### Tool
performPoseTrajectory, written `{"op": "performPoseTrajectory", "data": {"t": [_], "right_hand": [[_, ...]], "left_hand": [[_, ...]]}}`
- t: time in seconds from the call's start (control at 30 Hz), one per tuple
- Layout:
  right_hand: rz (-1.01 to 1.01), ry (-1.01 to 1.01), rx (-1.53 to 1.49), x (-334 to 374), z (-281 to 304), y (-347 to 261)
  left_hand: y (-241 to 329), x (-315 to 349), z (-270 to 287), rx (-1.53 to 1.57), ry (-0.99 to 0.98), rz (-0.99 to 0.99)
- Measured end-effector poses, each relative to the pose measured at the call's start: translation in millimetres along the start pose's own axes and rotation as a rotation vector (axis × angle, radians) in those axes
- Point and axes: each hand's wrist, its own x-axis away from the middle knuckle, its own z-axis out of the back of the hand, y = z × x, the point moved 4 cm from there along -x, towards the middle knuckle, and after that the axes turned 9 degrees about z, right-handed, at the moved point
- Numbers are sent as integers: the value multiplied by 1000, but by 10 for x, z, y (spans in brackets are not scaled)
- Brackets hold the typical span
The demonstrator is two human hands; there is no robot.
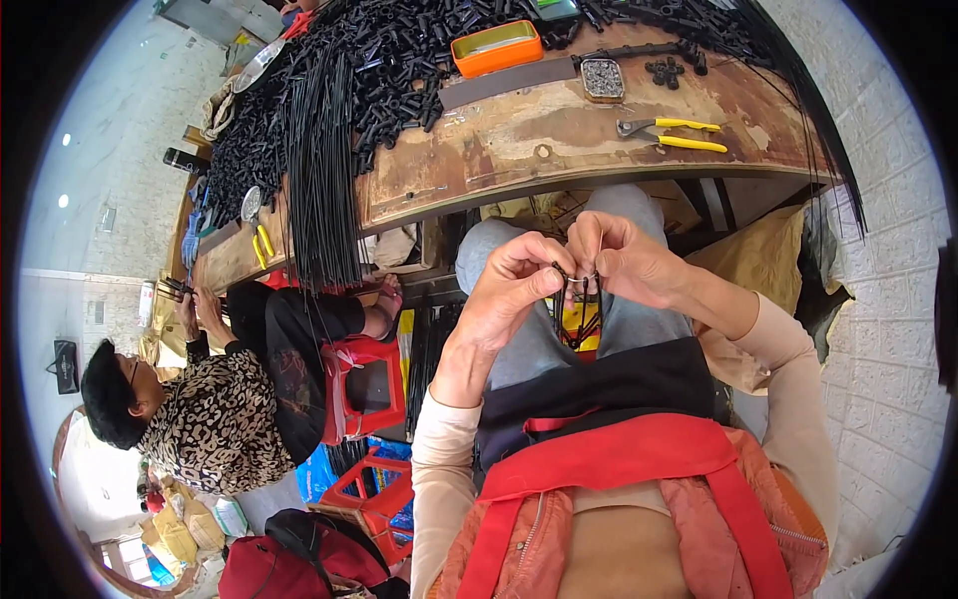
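Observation:
Above my lap, my left hand (509, 290) and my right hand (629, 260) are close together, fingers pinched. Between them hang thin black jointed rods (577, 339). Each hand grips an upper end of these rods, and a small shiny metal piece or wire (577, 281) spans the gap between the fingertips. How the rod ends join is too small to make out. My knees in grey trousers (519, 344) are under the hands, with something yellow and red showing between them.
Ahead stands a wooden bench (479, 170) with yellow-handled pliers (689, 135), a tin of small metal bits (603, 80), an orange container (504, 62) and heaped black tubular parts (399, 60). Long black rods (324, 200) overhang its edge. A co-worker (220, 419) sits left, near red stools (364, 394).

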Motion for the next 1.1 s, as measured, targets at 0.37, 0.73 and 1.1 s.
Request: {"op": "performPoseTrajectory", "data": {"t": [0.37, 0.73, 1.1], "right_hand": [[220, -49, 664, 104, -174, -262], [277, 201, 798, 154, -107, -391], [173, 270, 1440, -66, 842, -1317]], "left_hand": [[34, 71, -84, -143, 153, -6], [-176, -66, -81, -108, 312, -4], [-66, -303, 122, -227, 336, 109]]}}
